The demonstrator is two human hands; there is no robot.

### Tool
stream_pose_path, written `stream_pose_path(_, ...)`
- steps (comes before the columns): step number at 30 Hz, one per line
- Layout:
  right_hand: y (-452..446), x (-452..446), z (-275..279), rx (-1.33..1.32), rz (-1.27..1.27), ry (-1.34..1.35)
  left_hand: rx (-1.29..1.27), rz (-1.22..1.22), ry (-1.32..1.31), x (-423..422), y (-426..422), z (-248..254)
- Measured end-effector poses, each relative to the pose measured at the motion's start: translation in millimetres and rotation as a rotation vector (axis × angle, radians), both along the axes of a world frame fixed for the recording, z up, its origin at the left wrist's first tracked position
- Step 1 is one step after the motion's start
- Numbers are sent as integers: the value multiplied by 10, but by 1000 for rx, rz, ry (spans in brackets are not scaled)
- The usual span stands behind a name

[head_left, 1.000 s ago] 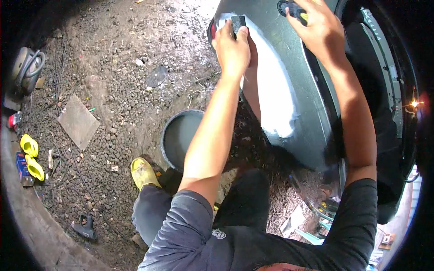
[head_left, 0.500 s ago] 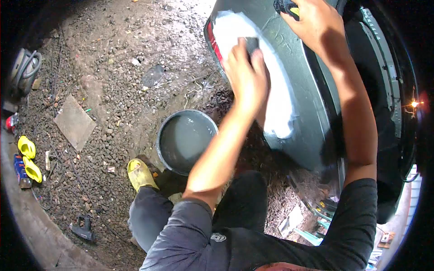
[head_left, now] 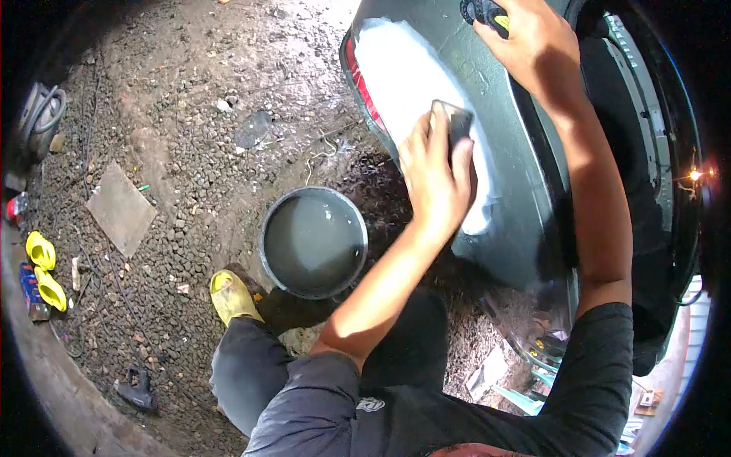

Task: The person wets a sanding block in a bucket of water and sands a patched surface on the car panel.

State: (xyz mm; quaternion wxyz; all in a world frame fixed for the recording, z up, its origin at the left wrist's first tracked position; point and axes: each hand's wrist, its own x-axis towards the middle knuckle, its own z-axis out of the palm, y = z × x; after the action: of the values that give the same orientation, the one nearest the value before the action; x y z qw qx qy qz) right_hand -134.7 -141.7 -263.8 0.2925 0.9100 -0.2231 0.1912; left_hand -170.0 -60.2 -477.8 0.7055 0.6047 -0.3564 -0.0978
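Note:
My left hand [head_left: 438, 175] is closed around a dark sanding block [head_left: 459, 126], which lies against a long white filler patch [head_left: 396, 65] on the dark grey car body panel [head_left: 506, 198]. A red tail light [head_left: 364, 87] borders the patch on its left. Higher up, my right hand [head_left: 539, 49] grips a small black-and-yellow object [head_left: 485, 14] at the panel's upper part. Most of that object is hidden by my fingers, so its kind cannot be made out.
A round bucket [head_left: 264, 247] of greyish water stands by my knees. Gravelly wet ground [head_left: 183, 213] holds a flat square board [head_left: 122, 209], yellow clogs [head_left: 46, 274] and a dark gun-shaped tool [head_left: 137, 390]. The car's dark opening [head_left: 624, 152] lies to the right.
My left hand and the sanding block have moved down and right along the white patch. My right hand stays in nearly the same place.

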Motion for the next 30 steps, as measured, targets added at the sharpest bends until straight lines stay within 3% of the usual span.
stream_pose_path(2,-8,-2,9,8,-1,13,-16,18,-93,66,-54,-88)
stream_pose_path(6,4,-19,0,-3,53,-2,-68,45,33,1034,-812,-61)
stream_pose_path(8,-28,-34,11,-8,84,3,-105,95,-16,1116,-919,-133)
stream_pose_path(12,-35,-8,-18,-16,103,-27,-52,111,-18,188,-256,-50)
stream_pose_path(14,-16,-11,-19,29,58,-31,-42,122,30,129,-260,-30)
stream_pose_path(16,-20,8,11,66,19,-17,-37,62,200,558,-555,10)
stream_pose_path(18,-90,-29,-71,-75,135,-25,-88,-38,355,1171,-1045,-130)
stream_pose_path(21,-95,-26,-61,-84,158,-38,-105,-11,340,1130,-1059,-187)
stream_pose_path(22,-61,-13,-58,-97,174,-53,-16,102,275,829,-847,-119)
stream_pose_path(26,-223,-38,-134,-104,227,-94,-6,23,145,159,-247,-61)
stream_pose_path(29,-96,33,-79,-161,249,-70,48,104,278,826,-835,-176)
stream_pose_path(30,-105,19,-79,-168,239,-65,-69,-27,490,1185,-1123,-289)
